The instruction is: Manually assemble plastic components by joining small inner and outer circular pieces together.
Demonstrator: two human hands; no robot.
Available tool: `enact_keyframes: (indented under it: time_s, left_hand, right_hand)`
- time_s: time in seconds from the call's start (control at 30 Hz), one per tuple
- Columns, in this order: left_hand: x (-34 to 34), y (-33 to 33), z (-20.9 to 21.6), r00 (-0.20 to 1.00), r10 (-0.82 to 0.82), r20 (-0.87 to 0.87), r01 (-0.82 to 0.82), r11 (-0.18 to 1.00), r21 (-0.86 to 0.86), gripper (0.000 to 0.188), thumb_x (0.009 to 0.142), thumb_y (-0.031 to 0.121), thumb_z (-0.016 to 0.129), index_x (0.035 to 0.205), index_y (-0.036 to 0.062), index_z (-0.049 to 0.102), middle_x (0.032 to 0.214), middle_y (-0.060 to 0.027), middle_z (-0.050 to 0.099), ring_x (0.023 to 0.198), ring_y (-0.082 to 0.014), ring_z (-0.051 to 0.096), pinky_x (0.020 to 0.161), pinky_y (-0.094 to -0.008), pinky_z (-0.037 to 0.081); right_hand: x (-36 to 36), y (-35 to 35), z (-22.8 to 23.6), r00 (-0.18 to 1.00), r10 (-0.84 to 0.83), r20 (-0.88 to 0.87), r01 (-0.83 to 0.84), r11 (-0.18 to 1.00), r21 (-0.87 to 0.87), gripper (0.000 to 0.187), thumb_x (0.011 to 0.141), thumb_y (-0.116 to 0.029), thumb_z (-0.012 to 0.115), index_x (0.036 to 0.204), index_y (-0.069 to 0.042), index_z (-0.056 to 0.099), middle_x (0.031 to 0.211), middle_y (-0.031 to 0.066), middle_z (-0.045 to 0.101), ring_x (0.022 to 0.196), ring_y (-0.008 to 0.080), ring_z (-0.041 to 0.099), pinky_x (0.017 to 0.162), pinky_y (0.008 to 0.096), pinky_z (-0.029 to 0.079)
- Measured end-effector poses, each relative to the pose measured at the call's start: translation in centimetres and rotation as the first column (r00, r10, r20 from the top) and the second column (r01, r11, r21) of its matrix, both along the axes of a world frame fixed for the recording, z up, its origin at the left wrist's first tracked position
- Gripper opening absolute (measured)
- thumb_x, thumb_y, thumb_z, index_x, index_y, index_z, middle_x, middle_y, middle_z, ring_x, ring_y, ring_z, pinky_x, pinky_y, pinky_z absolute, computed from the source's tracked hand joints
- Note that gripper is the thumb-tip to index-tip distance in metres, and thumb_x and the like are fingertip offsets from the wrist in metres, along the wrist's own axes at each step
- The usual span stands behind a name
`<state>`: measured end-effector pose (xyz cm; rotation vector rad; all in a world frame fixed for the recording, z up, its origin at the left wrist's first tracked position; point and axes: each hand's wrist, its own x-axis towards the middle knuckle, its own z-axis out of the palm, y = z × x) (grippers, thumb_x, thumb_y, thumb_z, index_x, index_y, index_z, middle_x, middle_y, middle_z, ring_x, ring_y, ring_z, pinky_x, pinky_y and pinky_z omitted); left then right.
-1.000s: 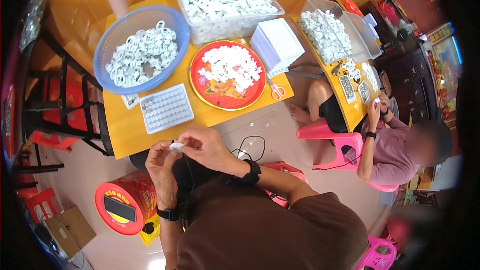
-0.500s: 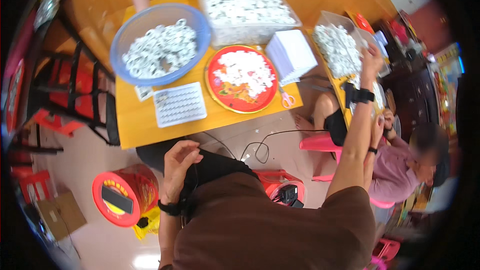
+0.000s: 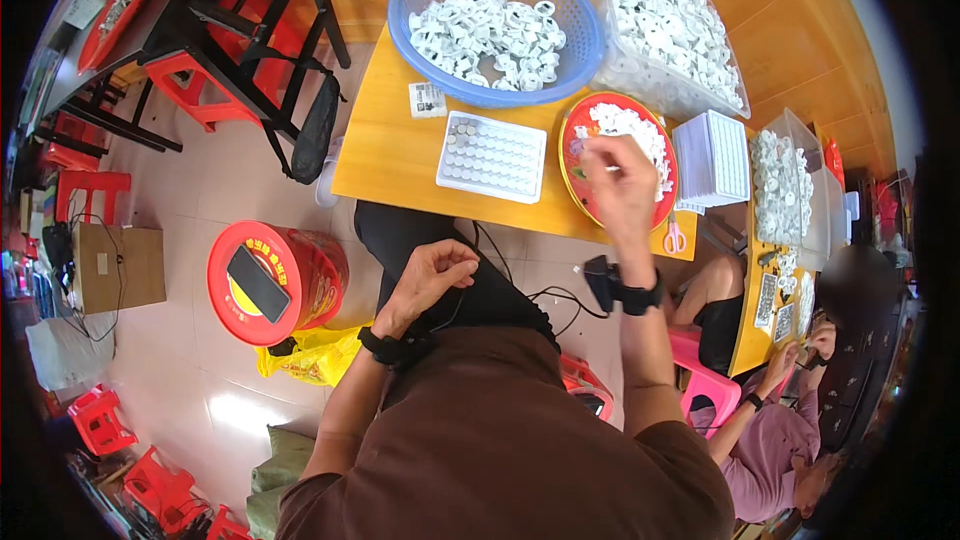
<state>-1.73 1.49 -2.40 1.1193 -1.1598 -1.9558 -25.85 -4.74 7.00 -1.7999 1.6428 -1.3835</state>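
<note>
My right hand (image 3: pixel 622 190) is over the red round tray (image 3: pixel 577 190), its fingers curled together; a slight blur hides what they hold, if anything. Small white pieces (image 3: pixel 632 124) are heaped in that tray, partly behind the hand. Above my lap, my left hand (image 3: pixel 432 280) has its fingers bent and their tips meeting the thumb; nothing shows clearly between them. Beyond it on the table lies a white pocketed tray (image 3: pixel 520 165) with rows of round hollows and several grey discs at its upper left corner.
A blue basket (image 3: pixel 405 35) and a clear bin (image 3: pixel 670 90), both full of white ring-like parts, stand behind. To the right are stacked white trays (image 3: pixel 708 155) and pink scissors (image 3: pixel 674 237). A red drum (image 3: pixel 325 270) holds a phone (image 3: pixel 258 283). A co-worker (image 3: pixel 765 460) sits far right.
My right hand has come back from the clear box at the side table on the right to the red tray. My left hand's fingers have drawn closer together. The view has swung left.
</note>
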Motion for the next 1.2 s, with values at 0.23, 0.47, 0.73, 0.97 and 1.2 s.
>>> enact_keyframes:
  time_s: [0.23,0.47,0.73,0.97,1.2]
  left_hand:
    - [0.8,-0.3,-1.2,0.996,0.013,-0.091,-0.007,0.998,0.07,0.018,0.087,0.014,0.058,0.095,-0.0028,0.059,0.08,-0.008,0.061,0.069,-0.0142,0.063,0.064,-0.0224,0.052]
    - [0.9,-0.7,-1.3,0.992,-0.011,-0.127,0.021,0.997,0.074,0.019,0.088,0.013,0.056,0.097,-0.0035,0.058,0.081,-0.0086,0.061,0.069,-0.0154,0.064,0.064,-0.0235,0.053]
    - [1.1,-0.4,-1.4,0.989,-0.007,-0.148,0.018,0.997,0.076,0.017,0.089,0.012,0.054,0.097,-0.0036,0.057,0.081,-0.0085,0.061,0.069,-0.0164,0.064,0.064,-0.0235,0.053]
    - [1.0,-0.5,-1.1,0.99,-0.001,-0.138,0.01,0.998,0.067,0.016,0.089,0.012,0.054,0.096,-0.0022,0.058,0.08,-0.0079,0.061,0.069,-0.0161,0.064,0.063,-0.0233,0.053]
    - [1.1,-0.5,0.0,0.992,0.012,-0.124,-0.001,0.996,0.086,0.017,0.089,0.013,0.054,0.096,-0.0011,0.059,0.081,-0.0078,0.061,0.072,-0.0153,0.064,0.066,-0.0238,0.053]
  right_hand:
    - [3.6,-8.6,2.0,0.937,0.062,-0.343,-0.082,0.996,-0.046,0.014,0.073,-0.001,0.059,0.086,-0.002,0.063,0.084,0.0137,0.06,0.075,0.0286,0.059,0.068,0.0357,0.046]
    - [4.6,-16.6,-1.4,0.671,0.563,-0.483,-0.438,0.826,0.355,0.026,0.067,0.0,0.062,0.093,-0.001,0.063,0.084,0.0114,0.063,0.078,0.0233,0.059,0.07,0.0332,0.047]
    - [4.9,-17.5,-1.2,0.799,0.576,-0.17,-0.375,0.699,0.608,0.018,0.066,0.002,0.065,0.084,-0.002,0.067,0.072,0.0072,0.064,0.066,0.0149,0.063,0.058,0.0282,0.05]
    - [3.1,-16.4,0.1,0.907,0.338,0.253,-0.421,0.758,0.498,0.017,0.075,-0.003,0.064,0.091,0.002,0.065,0.073,0.0061,0.063,0.061,0.0114,0.062,0.048,0.022,0.049]
    - [4.2,-11.1,3.0,0.891,0.329,0.313,-0.439,0.801,0.407,0.018,0.078,-0.006,0.062,0.093,0.003,0.064,0.074,0.0079,0.064,0.064,0.0118,0.063,0.055,0.0228,0.052]
